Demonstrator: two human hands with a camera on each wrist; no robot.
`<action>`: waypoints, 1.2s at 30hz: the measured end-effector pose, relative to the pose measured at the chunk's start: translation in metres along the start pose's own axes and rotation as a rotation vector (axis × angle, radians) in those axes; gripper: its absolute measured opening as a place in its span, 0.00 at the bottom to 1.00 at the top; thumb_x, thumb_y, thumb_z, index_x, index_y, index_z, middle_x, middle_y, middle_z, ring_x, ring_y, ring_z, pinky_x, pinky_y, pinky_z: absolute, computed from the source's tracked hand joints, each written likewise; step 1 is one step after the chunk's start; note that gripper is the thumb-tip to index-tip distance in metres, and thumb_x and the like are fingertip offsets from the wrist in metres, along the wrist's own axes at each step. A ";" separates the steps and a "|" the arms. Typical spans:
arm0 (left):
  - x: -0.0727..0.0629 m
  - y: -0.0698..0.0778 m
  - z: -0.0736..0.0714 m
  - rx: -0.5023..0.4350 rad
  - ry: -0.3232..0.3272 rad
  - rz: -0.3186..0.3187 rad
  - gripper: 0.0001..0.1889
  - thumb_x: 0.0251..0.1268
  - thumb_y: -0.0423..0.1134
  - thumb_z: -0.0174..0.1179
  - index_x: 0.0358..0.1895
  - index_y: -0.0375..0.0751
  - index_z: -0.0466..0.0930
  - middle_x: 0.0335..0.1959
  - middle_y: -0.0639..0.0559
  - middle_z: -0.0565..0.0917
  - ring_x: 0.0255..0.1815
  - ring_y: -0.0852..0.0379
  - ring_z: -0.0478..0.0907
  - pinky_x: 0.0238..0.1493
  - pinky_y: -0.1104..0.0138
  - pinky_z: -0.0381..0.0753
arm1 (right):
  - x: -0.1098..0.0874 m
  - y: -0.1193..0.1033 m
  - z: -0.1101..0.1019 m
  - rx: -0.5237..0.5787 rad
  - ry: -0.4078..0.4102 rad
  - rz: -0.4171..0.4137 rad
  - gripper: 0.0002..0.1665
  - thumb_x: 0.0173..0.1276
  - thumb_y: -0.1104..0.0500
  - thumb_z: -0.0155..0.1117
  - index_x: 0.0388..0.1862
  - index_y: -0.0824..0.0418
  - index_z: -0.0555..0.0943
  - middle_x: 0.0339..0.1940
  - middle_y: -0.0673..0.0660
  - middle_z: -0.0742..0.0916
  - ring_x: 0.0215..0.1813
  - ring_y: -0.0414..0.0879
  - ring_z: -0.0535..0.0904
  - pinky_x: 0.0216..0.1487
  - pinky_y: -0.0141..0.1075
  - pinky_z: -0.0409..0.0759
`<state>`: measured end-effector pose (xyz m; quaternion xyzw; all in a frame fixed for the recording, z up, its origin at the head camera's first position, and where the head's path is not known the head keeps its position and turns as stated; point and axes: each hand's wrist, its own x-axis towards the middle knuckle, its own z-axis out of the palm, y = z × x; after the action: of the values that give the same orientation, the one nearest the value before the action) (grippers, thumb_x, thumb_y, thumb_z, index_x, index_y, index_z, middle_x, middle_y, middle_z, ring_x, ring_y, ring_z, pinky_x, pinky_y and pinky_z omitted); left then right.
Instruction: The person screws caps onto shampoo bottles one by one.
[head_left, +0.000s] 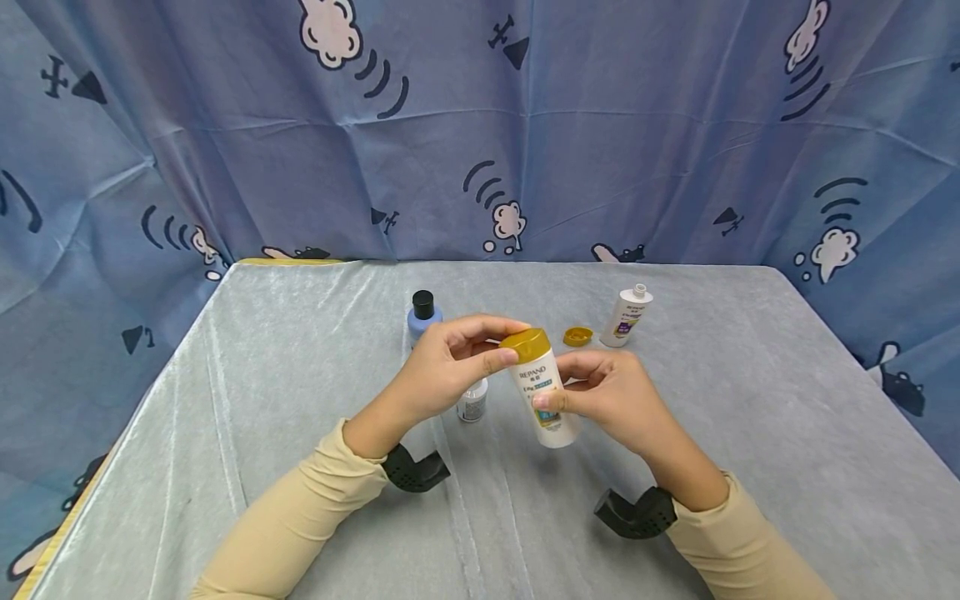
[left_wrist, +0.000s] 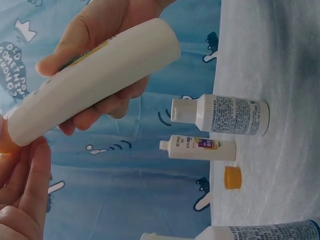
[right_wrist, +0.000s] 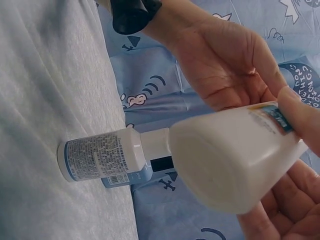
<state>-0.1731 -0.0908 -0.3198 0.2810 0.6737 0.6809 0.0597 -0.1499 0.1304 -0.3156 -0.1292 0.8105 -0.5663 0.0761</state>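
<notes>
A white shampoo bottle [head_left: 542, 387] with a gold cap [head_left: 527, 343] is held tilted above the table. My left hand [head_left: 461, 362] pinches the cap between thumb and fingers. Lower down, my right hand [head_left: 611, 387] grips the bottle's body, thumb across the front label. The base of this bottle [right_wrist: 215, 165] faces the right wrist camera, clear of the cloth. Whether the cap is loose or tight cannot be seen.
Behind the left hand stand a blue bottle [head_left: 424, 317] with a black cap and a small white bottle [head_left: 472, 405], both partly hidden. Further right are an uncapped white bottle [head_left: 626, 320] and a loose gold cap [head_left: 577, 337] on the grey cloth [head_left: 300, 350].
</notes>
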 end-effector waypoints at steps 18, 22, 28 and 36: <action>0.001 0.000 0.000 -0.025 0.008 -0.040 0.17 0.67 0.26 0.59 0.57 0.26 0.78 0.53 0.31 0.83 0.43 0.63 0.83 0.49 0.69 0.84 | 0.000 -0.001 0.000 0.022 -0.032 0.013 0.22 0.56 0.63 0.77 0.48 0.73 0.85 0.39 0.60 0.90 0.34 0.40 0.86 0.38 0.36 0.86; 0.002 0.000 0.001 -0.023 0.027 -0.070 0.17 0.68 0.28 0.60 0.58 0.29 0.79 0.55 0.34 0.84 0.45 0.63 0.83 0.50 0.69 0.84 | 0.001 -0.001 0.000 0.021 -0.020 0.029 0.22 0.57 0.62 0.76 0.49 0.72 0.85 0.41 0.59 0.91 0.36 0.40 0.86 0.39 0.36 0.85; 0.003 0.001 0.002 -0.008 0.046 -0.106 0.18 0.68 0.30 0.61 0.60 0.33 0.79 0.57 0.38 0.84 0.47 0.60 0.83 0.52 0.67 0.84 | 0.002 -0.001 0.001 0.003 0.016 0.058 0.22 0.59 0.60 0.76 0.51 0.70 0.85 0.42 0.60 0.91 0.34 0.40 0.86 0.36 0.36 0.84; 0.004 0.001 0.003 0.050 0.074 -0.181 0.18 0.64 0.32 0.65 0.56 0.33 0.80 0.52 0.40 0.85 0.46 0.57 0.84 0.52 0.65 0.85 | 0.004 -0.001 0.001 0.032 0.039 0.066 0.23 0.58 0.61 0.76 0.51 0.71 0.84 0.42 0.57 0.90 0.35 0.39 0.87 0.37 0.37 0.85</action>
<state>-0.1753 -0.0865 -0.3176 0.1949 0.7149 0.6656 0.0891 -0.1538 0.1284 -0.3151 -0.0903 0.8066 -0.5786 0.0811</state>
